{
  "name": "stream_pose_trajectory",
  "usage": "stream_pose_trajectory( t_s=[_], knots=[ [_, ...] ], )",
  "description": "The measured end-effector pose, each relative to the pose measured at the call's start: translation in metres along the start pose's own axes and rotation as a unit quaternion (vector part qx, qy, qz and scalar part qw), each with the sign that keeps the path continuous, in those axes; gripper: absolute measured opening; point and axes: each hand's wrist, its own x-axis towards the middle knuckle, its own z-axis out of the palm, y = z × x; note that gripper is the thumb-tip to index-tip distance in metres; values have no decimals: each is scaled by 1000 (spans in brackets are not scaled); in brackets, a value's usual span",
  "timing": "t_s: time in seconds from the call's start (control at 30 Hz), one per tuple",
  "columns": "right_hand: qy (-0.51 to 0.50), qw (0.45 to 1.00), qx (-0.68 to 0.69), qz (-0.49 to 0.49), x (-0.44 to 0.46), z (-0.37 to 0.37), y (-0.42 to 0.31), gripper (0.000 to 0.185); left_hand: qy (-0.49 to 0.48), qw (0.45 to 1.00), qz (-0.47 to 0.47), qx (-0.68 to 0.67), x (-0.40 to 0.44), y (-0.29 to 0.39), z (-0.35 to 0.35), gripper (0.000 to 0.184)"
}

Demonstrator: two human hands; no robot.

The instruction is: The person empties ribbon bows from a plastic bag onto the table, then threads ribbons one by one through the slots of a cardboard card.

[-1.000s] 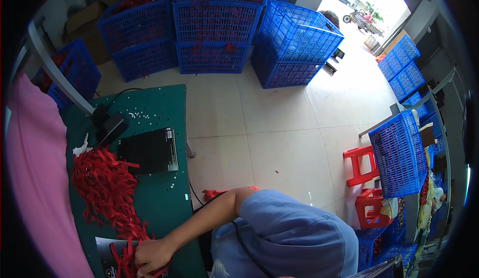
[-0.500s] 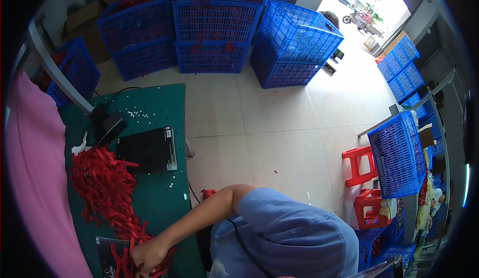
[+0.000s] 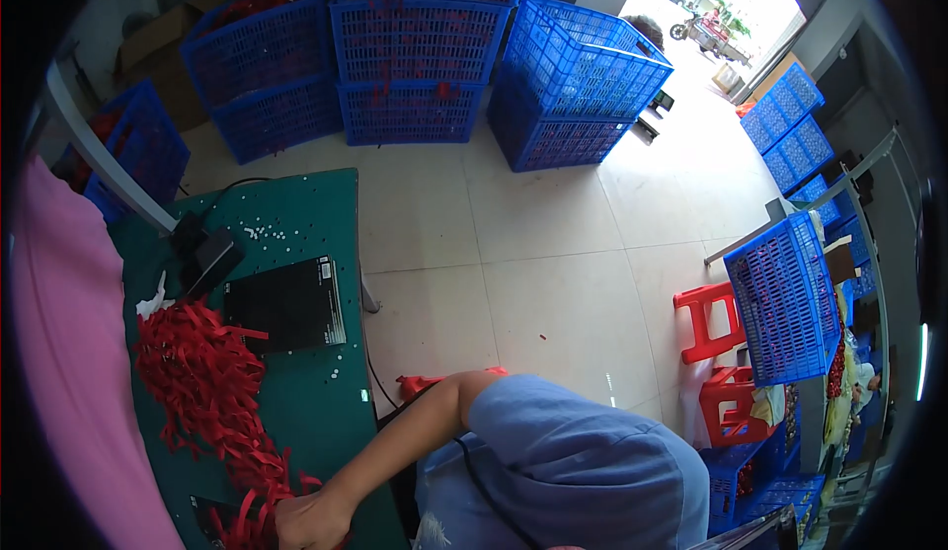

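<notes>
My right hand (image 3: 314, 521) is at the bottom edge of the head view, over the near end of a long heap of red ribbon strips (image 3: 200, 357). Its fingers look curled on the ribbon, though the frame cuts off the fingertips. Beside the hand, a dark printed booklet or sheet (image 3: 202, 512) lies partly under the strips. The heap runs up the green table (image 3: 306, 402) to a black booklet (image 3: 281, 303), where one strip overlaps the cover. My left hand is out of view.
Small white bits (image 3: 265, 232) lie near a black device (image 3: 211, 259) on the table. Pink cloth (image 3: 74, 353) hangs along the left. Blue crates (image 3: 420, 41) are stacked on the floor beyond. Red stools (image 3: 709, 323) and another blue crate (image 3: 785, 298) stand at right.
My right hand has moved slightly right and down, toward the frame's bottom edge. The dark booklet beneath the ribbons shows less now. The whole view has shifted a little.
</notes>
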Motion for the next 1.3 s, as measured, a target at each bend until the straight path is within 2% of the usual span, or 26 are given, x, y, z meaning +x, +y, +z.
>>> stream_pose_trajectory(
  t_s=[0.1,0.2,0.3,0.37,0.4,0.43,0.47,0.53,0.57,0.63,0.7,0.87,0.97,1.07,1.3],
  knots=[
    [-12,1000,9,-20,-5,-1,-5,34,-1,999,-11,-31,0,-1,1,35],
    [46,997,18,-58,-6,-4,-13,31,0,997,-26,-67,1,-2,-2,38],
    [26,999,-18,11,-6,5,-4,23,-6,991,-48,-127,2,-5,-11,41],
    [47,999,-7,6,-13,-14,-20,23,-3,973,-83,-216,2,-9,-18,44],
    [65,997,19,-30,-17,-24,-22,22,21,966,-89,-242,2,4,-2,37],
    [19,1000,-2,12,-20,-39,-27,24,57,960,-90,-260,3,12,2,32],
    [19,1000,-23,-4,-24,-46,-22,24,29,986,-33,-159,2,0,-2,52],
    [21,999,-38,19,-29,-53,-20,23,48,987,-4,-150,-2,2,0,58],
    [16,997,-51,47,-28,-60,-24,24,52,987,15,-150,-2,-2,0,69],
    [15,998,-47,38,-31,-61,-19,19,48,984,-25,-172,-3,15,7,69],
    [3,998,-49,45,-29,-61,-18,17,62,992,0,-114,1,13,8,79],
    [-16,994,-101,45,-26,-61,-23,20,20,989,-15,-148,3,15,7,77],
    [-81,991,-92,48,-25,-57,-22,20,9,989,-21,-148,1,13,8,76],
    [-94,991,-46,80,-25,-50,-17,20,-2,986,-20,-166,2,17,11,76],
    [-73,984,0,161,-22,-47,-17,22,-6,986,-2,-164,2,16,10,77]
  ],
)
